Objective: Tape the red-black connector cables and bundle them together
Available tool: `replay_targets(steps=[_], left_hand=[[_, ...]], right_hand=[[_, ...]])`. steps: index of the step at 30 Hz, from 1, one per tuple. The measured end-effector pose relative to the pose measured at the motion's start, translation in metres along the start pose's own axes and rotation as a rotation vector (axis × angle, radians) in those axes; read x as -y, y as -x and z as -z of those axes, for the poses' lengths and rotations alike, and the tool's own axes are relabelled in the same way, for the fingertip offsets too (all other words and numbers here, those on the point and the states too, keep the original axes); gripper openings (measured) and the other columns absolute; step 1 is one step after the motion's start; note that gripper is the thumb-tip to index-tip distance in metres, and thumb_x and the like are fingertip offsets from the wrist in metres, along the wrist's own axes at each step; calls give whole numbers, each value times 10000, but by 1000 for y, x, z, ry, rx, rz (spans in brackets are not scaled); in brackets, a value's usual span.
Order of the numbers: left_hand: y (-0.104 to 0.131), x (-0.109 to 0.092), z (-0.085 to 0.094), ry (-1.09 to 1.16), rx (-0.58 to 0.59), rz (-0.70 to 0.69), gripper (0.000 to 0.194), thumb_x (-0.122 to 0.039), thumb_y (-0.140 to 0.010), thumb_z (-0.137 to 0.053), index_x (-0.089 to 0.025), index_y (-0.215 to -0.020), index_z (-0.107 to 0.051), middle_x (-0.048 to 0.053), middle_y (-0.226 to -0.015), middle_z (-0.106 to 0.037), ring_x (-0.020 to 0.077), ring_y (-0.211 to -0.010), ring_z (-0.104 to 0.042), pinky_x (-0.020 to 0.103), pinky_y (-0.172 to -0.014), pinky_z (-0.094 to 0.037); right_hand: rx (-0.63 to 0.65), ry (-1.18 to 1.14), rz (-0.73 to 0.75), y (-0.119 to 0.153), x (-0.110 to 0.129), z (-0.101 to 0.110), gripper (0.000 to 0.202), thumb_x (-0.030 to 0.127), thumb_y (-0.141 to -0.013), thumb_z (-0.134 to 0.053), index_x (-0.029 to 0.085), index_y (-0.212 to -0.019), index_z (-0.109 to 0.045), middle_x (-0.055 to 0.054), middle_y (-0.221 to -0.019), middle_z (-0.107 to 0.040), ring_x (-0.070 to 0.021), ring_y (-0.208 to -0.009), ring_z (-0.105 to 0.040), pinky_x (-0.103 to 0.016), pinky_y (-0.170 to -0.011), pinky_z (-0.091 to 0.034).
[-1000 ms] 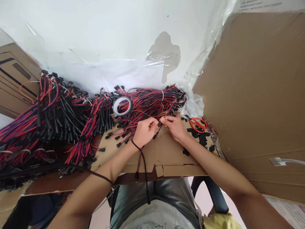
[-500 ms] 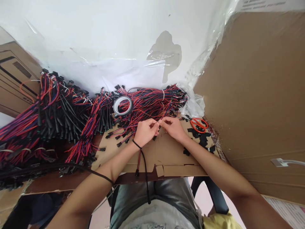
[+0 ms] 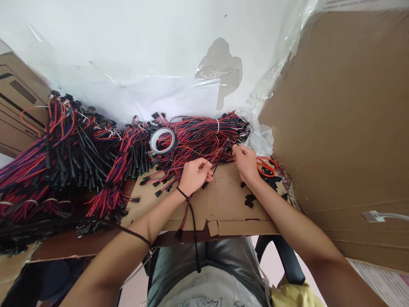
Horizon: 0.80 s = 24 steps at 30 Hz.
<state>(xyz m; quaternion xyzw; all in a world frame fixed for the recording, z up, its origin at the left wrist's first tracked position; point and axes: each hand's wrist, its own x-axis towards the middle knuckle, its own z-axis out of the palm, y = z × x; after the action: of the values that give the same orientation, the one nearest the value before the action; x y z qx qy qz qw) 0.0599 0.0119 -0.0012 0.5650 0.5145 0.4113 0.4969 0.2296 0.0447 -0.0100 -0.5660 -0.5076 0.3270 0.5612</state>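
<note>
My left hand (image 3: 195, 176) is closed over the cardboard sheet, its thumb and fingers pinching a thin wire lead (image 3: 184, 215). Red and dark wires of this lead hang below the wrist, ending in a black connector (image 3: 179, 233) at the table's front edge. A dark strand runs up and right from the fingertips toward the wire pile. My right hand (image 3: 245, 163) is at the right end of the bundled wires (image 3: 204, 132), fingers curled in a pinch. What it holds, if anything, I cannot make out. Orange-handled scissors (image 3: 267, 167) lie just right of it.
A roll of black tape (image 3: 163, 141) leans on the wire pile. Large bunches of black-sleeved wires (image 3: 79, 149) fill the left side. Black tape scraps (image 3: 250, 200) lie on the cardboard sheet (image 3: 230, 213). A tall cardboard panel (image 3: 345, 128) bounds the right; clear plastic (image 3: 260, 138) is crumpled behind.
My right hand has parted from the left and moved right and slightly up, to the pile's right end. My left hand stays in place; the hanging connector has swung slightly left.
</note>
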Motion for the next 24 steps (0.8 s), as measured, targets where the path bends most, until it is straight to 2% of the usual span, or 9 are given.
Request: replay_targets(steps=[2, 5, 7, 9, 12, 15, 18, 21, 24], left_hand=[[-1, 0, 1, 112, 46, 16, 182, -306, -831, -590, -141, -754, -582, -5, -552, -617, 111, -429, -596, 217, -443, -504], [-2, -1, 2, 224, 113, 14, 236, -369, -841, -588, -141, -786, -562, -10, -553, -606, 102, -424, -583, 208, -426, -487], [-1, -2, 3, 262, 153, 14, 244, -379, -844, -584, -144, -788, -551, -12, -556, -600, 99, -423, -578, 199, -410, -470], [-1, -3, 3, 277, 198, 28, 234, -369, -845, -577, -144, -793, -545, -8, -562, -603, 100, -426, -579, 197, -408, -466], [1, -3, 1, 264, 246, 56, 217, -358, -837, -586, -144, -842, -548, -6, -566, -609, 109, -437, -587, 210, -423, -484], [1, -4, -2, 222, 203, 60, 230, -348, -792, -643, -145, -865, -563, -2, -599, -618, 123, -482, -614, 227, -447, -515], [2, -5, -4, 184, 118, 52, 228, -337, -748, -686, -136, -800, -594, 17, -649, -636, 130, -538, -638, 234, -482, -538], [4, -7, -4, 226, 79, 62, 225, -340, -724, -695, -127, -727, -622, 22, -639, -634, 124, -545, -630, 231, -504, -538], [5, -10, -3, 325, 108, 111, 212, -322, -719, -684, -113, -701, -650, 32, -646, -642, 118, -555, -622, 241, -553, -546]], right_hand=[[-13, 84, 44, -4, -1, 4, 512, 584, -835, -479, 213, -495, -383, 31, -464, -361, -108, -496, -335, -269, -506, -267], [95, 131, 106, -4, 3, 5, 437, 586, -768, -573, 193, -584, -514, 2, -564, -516, -121, -556, -431, -267, -541, -320], [197, 16, 47, -1, 8, 2, 410, 602, -734, -601, 194, -727, -565, -16, -690, -597, -119, -581, -472, -252, -517, -331], [315, -158, -69, 4, 13, -2, 439, 632, -737, -579, 201, -822, -557, -27, -796, -631, -100, -557, -470, -231, -453, -290], [391, -338, -171, 10, 18, -5, 448, 598, -692, -656, 197, -871, -565, -5, -785, -623, -66, -504, -401, -215, -422, -225], [346, -368, -174, 13, 20, -6, 405, 510, -626, -751, 178, -780, -576, 46, -630, -539, -48, -481, -323, -214, -447, -219], [334, -365, -165, 15, 19, -6, 370, 483, -632, -752, 179, -720, -561, 55, -595, -511, -51, -488, -323, -218, -468, -233], [364, -403, -155, 16, 18, -8, 339, 463, -661, -744, 191, -757, -566, 32, -683, -576, -73, -551, -406, -220, -500, -287], [439, -512, -151, 17, 19, -9, 357, 464, -660, -758, 206, -793, -549, 5, -804, -639, -100, -663, -496, -240, -610, -399]])
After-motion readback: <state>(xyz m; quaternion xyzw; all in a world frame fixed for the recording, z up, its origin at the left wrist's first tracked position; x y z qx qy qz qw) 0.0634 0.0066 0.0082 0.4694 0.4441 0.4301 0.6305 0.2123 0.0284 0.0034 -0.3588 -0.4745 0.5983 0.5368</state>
